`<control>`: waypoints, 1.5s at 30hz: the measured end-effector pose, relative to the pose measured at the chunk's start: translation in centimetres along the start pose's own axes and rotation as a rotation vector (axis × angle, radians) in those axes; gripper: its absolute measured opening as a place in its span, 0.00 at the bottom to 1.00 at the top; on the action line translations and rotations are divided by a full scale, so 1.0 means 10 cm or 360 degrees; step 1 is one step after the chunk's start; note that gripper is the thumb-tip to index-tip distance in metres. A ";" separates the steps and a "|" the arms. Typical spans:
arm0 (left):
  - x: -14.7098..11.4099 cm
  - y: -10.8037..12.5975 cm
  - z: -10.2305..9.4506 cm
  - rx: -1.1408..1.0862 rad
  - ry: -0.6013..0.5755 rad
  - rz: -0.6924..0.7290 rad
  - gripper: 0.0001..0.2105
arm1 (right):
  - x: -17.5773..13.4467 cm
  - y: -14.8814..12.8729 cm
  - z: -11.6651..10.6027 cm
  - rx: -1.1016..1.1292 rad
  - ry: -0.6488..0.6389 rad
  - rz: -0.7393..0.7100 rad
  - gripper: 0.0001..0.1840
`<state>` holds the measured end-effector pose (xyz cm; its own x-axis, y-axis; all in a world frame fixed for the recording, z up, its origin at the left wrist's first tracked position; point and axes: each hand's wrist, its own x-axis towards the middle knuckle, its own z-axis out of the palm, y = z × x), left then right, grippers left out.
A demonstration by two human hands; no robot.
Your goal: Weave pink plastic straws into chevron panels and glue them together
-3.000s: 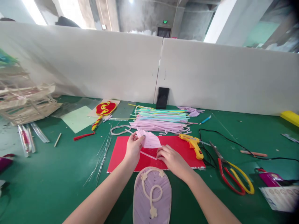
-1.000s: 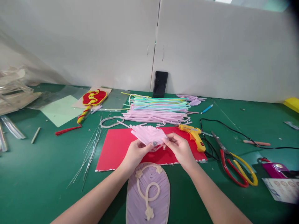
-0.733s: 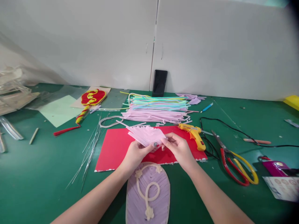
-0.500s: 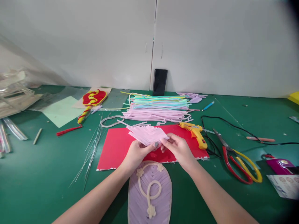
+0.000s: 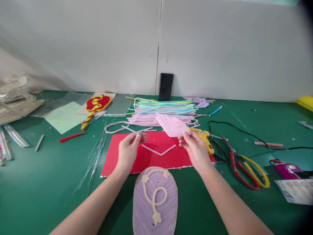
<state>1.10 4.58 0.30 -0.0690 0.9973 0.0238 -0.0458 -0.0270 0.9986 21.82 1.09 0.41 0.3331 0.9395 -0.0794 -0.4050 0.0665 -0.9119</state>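
Observation:
My right hand (image 5: 192, 145) pinches the lower right corner of a pale pink panel of V-bent pipe cleaners (image 5: 173, 125), lifted over the right part of a red board (image 5: 151, 163). My left hand (image 5: 130, 145) hovers above the board's left part, fingers curled together; anything between them is hidden. Between my hands, a single pink pipe cleaner bent into a V (image 5: 160, 154) lies on the red board. Behind my left hand is another thin pink bent strip (image 5: 128, 129). Nearer me lies a lilac oval panel (image 5: 168, 199) with cream flowers and a looped cream stem.
Pastel pipe cleaners (image 5: 146, 119) are piled behind the board, before a leaning phone (image 5: 166, 86). A yellow glue gun (image 5: 207, 143) and scissors (image 5: 244, 166) lie right. Thin wires (image 5: 96, 160) and a red-and-yellow tasselled ornament (image 5: 97, 103) lie left.
My hands have moved apart. The right hand has taken the pink panel up and to the right; the left no longer touches it. The V-bent pipe cleaner on the board now shows.

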 end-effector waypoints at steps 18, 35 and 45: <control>0.10 0.04 -0.14 0.0562 0.0236 0.0344 0.16 | 0.00 0.00 -0.02 -0.0073 0.0079 -0.0110 0.10; 0.11 0.03 -0.17 0.0331 0.0453 0.0340 0.15 | -0.01 0.04 -0.02 -0.0150 0.0034 -0.0141 0.10; 0.12 -0.02 -0.13 0.0422 0.0313 0.0337 0.14 | -0.01 0.02 -0.02 -0.0143 0.0042 -0.0138 0.11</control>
<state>-0.24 5.68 0.07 -0.2404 0.9388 0.2467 0.2476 -0.1865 0.9508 21.89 0.94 0.17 0.3864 0.9223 -0.0081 -0.2960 0.1157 -0.9481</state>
